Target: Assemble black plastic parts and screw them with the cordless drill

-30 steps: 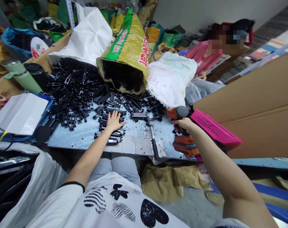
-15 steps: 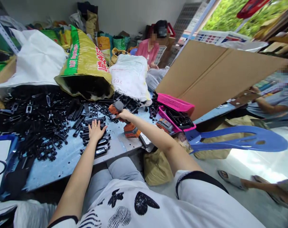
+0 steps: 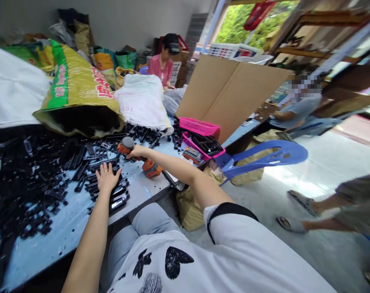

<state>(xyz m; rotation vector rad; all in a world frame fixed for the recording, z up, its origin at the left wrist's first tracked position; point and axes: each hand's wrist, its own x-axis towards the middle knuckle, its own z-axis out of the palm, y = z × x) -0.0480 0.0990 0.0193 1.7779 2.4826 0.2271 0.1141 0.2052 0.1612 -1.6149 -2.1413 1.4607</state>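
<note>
My left hand (image 3: 107,178) lies flat, fingers spread, on a row of black plastic parts (image 3: 117,194) at the front of the blue worktable (image 3: 53,232). My right hand (image 3: 136,151) is wrapped round the handle of an orange cordless drill (image 3: 136,156), which stands on the table just right of the left hand. A big heap of black plastic parts (image 3: 35,162) covers the table's left and back.
A yellow-green sack (image 3: 78,89) and white sacks (image 3: 142,101) lie open at the back. Pink baskets (image 3: 201,136), a second orange tool (image 3: 192,154), a cardboard sheet (image 3: 230,91) and a blue plastic chair (image 3: 264,156) are at right. Other people sit behind; someone's sandalled feet (image 3: 295,211) are on the floor.
The view has swung to the right. My right hand brought the drill leftward, close to my left hand, which stays flat on the row of parts.
</note>
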